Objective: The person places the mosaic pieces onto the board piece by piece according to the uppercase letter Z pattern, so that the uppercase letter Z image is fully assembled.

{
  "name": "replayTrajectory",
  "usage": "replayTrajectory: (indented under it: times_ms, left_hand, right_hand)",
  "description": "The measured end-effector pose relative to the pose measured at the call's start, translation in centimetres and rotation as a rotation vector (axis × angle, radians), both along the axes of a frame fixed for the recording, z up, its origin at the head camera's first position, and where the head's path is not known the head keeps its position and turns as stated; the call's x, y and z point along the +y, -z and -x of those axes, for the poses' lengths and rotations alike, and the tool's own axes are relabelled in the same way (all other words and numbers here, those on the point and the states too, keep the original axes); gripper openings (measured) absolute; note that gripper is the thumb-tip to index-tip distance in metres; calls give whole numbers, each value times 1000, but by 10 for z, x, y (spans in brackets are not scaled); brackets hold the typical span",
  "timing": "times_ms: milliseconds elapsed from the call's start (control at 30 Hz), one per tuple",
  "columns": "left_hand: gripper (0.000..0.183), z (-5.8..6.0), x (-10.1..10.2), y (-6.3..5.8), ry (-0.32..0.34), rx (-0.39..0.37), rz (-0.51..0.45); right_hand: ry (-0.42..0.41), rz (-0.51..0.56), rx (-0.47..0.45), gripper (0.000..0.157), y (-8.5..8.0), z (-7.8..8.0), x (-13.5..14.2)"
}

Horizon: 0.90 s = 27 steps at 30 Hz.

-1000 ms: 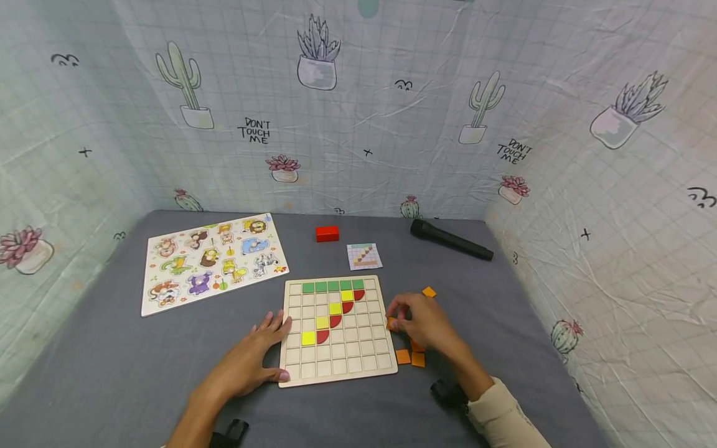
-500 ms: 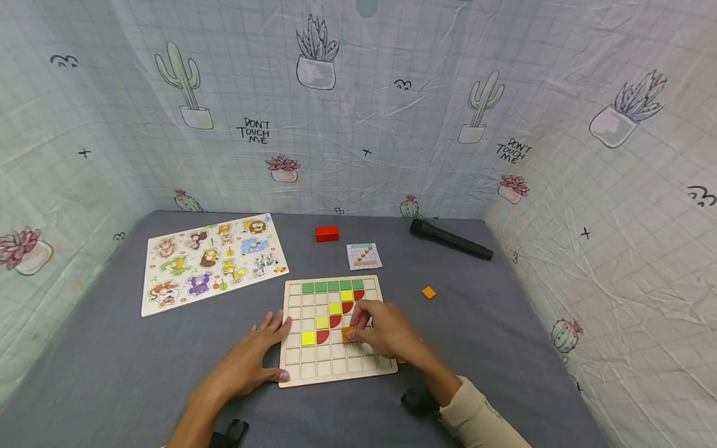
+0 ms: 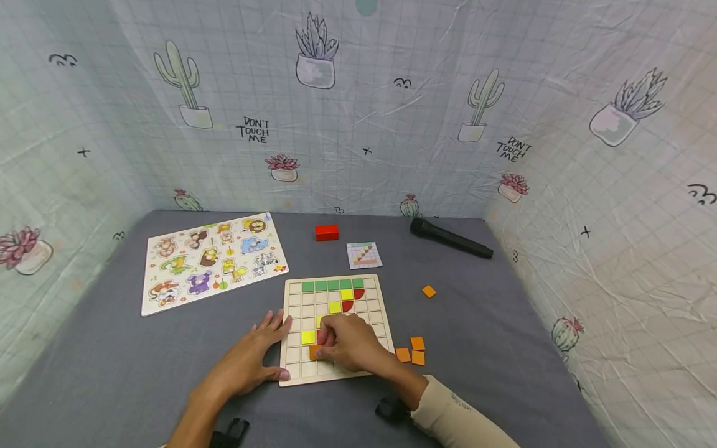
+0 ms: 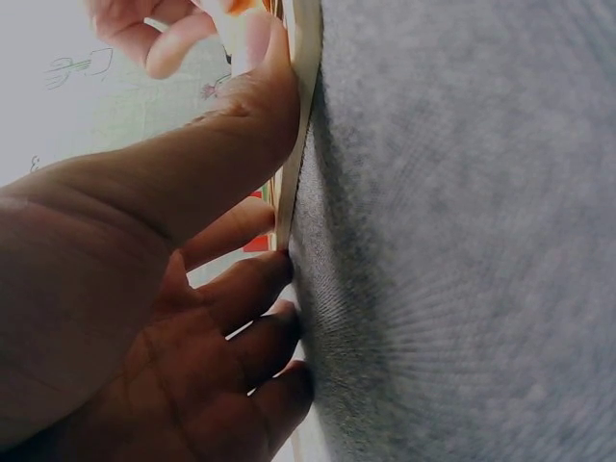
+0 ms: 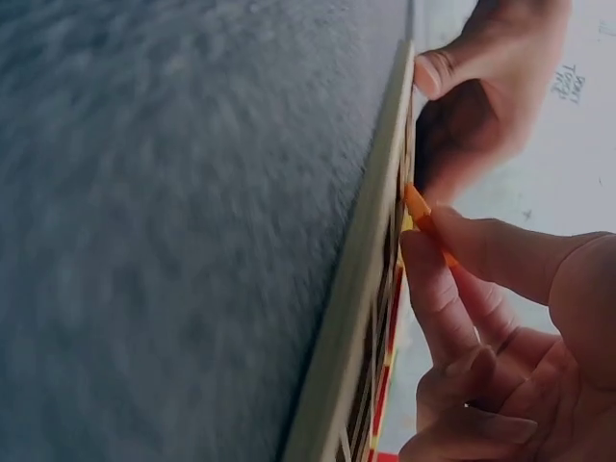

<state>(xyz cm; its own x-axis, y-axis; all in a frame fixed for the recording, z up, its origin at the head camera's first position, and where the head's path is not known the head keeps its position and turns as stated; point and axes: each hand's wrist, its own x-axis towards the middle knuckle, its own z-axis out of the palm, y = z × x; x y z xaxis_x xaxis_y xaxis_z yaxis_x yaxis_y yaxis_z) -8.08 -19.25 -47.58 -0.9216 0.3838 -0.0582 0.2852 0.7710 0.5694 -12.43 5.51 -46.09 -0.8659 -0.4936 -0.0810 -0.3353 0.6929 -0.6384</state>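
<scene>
A wooden grid board (image 3: 295,371) lies on the grey cloth, with green tiles (image 3: 333,285) along its top row and yellow tiles (image 3: 309,337) and red quarter-round tiles (image 3: 359,294) running diagonally below. My right hand (image 3: 354,342) is over the board and pinches an orange square tile (image 3: 315,353) between thumb and fingers. In the right wrist view that orange tile (image 5: 423,214) is tilted, one edge at the board's surface. My left hand (image 3: 249,358) lies spread at the board's left edge, its thumb (image 4: 269,82) on the rim. Part of the diagonal is hidden behind my right hand.
Several loose orange tiles (image 3: 417,344) lie right of the board, one orange tile (image 3: 429,291) apart from them. Behind the board are a small pattern card (image 3: 364,256) and a red block (image 3: 327,233). An animal puzzle board (image 3: 213,264) lies left, a black microphone-shaped object (image 3: 451,238) right.
My right hand took an orange tile from the right of the board and carried it leftward across the grid to the lower left. My left hand stayed where it was.
</scene>
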Motion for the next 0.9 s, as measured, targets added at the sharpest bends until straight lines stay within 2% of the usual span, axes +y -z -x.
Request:
replayTrajectory:
  times_ms: [300, 500, 700, 900]
  left_hand:
    - [105, -1, 0, -1, -4, -6, -10]
    - [105, 0, 0, 0, -6, -10, -12]
    - [104, -1, 1, 1, 7, 0, -14]
    - [106, 0, 1, 0, -9, -2, -16]
  right_hand:
    - [-8, -74, 75, 27, 3, 0, -15]
    - [-29, -63, 85, 23, 5, 0, -21]
    - [-19, -57, 60, 18, 5, 0, -13]
    - [26, -25, 18, 19, -2, 3, 9]
